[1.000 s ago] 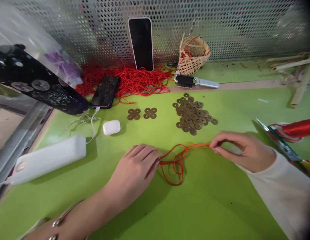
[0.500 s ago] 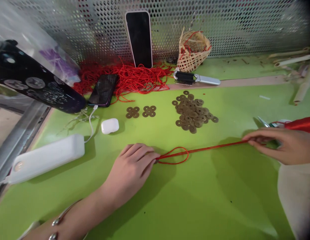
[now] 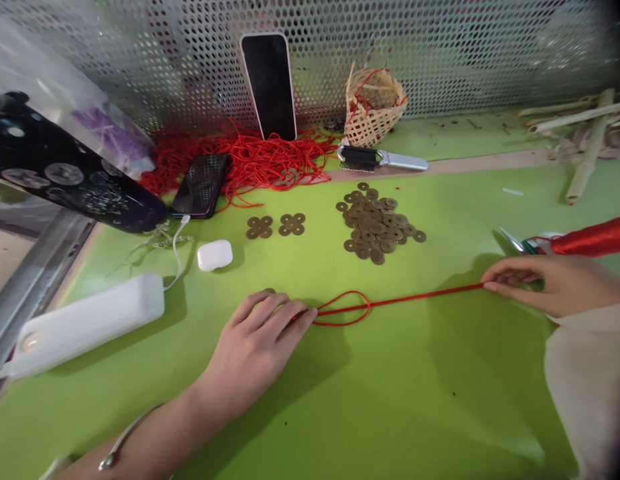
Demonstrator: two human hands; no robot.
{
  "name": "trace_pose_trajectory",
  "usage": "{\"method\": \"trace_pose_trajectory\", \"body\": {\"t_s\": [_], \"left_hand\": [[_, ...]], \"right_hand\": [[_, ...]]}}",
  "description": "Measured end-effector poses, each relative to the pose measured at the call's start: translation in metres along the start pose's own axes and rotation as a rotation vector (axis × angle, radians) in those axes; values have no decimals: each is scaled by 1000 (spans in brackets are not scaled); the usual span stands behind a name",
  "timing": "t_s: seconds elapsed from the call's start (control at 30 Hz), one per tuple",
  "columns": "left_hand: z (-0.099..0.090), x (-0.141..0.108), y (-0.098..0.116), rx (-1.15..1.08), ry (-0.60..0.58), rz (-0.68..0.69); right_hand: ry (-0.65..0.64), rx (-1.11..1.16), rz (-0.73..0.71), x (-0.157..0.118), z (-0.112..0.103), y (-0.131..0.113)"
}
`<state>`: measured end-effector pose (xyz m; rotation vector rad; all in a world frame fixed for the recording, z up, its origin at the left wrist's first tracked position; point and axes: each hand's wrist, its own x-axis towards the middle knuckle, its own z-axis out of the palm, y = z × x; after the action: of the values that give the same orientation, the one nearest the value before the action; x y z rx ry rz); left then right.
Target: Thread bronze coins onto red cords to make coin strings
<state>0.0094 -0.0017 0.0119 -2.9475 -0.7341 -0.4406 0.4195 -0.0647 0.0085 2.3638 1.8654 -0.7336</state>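
Stretching a red cord [image 3: 420, 298] flat along the green tabletop [image 3: 390, 413]: left hand [image 3: 255, 347] lay palm-down w/ fingertips pressing one end, where the cord formed a small loop [image 3: 343, 308]; right hand [image 3: 550, 283] held the other end, grip closed, thumb & forefinger pinched on the cord. Left grip was not closed round anything; fingers lay spread, pinning only. Cord ran near-straight betw. the hands, in front of the coin pile [image 3: 377, 223].

To do this step well, judged from the frame: keep left fingertips firmly down so the loop doesn't slip, pull w/ even tension low to the tabletop, and keep the line clear of the coins and the scissors [image 3: 513, 241] near the right hand.

Writing/brands: none legible; upright phone [image 3: 269, 85] screen was dark, white power bank [image 3: 85, 323] showed no readable mark.
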Motion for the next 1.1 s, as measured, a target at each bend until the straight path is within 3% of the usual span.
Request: {"method": "trace_pose_trajectory", "body": {"t_s": [0.17,0.5,0.63,0.73,0.87,1.1], "left_hand": [[-1,-7,2,119,-24,114],[-3,-5,-2,119,13,162],[-1,-5,-5,118,29,179],[0,-6,-5,106,42,169],[-1,-4,-1,96,30,113],[-7,2,-2,79,-34,52]], "right_hand": [[-57,80,22,6,-7,-8],[-282,254,-202,27,-21,10],[-203,293,-253,25,-20,12],[-220,255,-230,19,-22,10],[-200,168,-228,9,-35,1],[-167,45,-345,-12,-54,-18]]}}
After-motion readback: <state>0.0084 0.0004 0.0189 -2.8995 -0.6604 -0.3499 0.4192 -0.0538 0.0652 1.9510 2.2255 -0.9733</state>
